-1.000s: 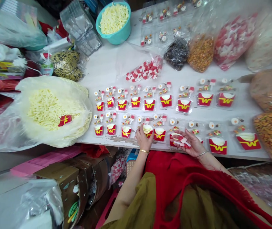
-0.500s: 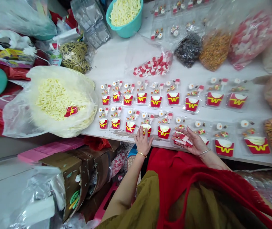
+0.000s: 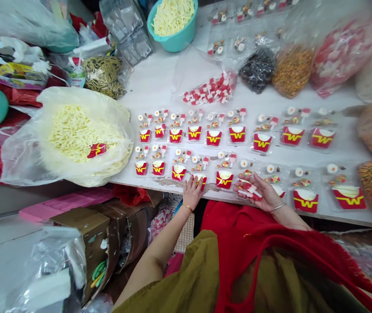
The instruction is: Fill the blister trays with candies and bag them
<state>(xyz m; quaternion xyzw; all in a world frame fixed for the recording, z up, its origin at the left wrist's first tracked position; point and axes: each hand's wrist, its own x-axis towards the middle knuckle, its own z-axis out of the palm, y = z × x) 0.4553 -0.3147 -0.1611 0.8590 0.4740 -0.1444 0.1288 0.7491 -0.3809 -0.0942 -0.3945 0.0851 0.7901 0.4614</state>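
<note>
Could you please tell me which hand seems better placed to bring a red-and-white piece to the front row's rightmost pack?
Probably the right hand: it holds red-and-white pieces and is nearer that pack. The left hand is farther off, with its fingers at another pack.

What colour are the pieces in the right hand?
The pieces are red and white; head view.

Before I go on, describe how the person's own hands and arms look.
Both hands are ungloved. The left hand has a gold-coloured bracelet at its wrist; the right hand has a thin silvery one. The forearms are bare; an olive top shows under a red apron-like garment.
</note>
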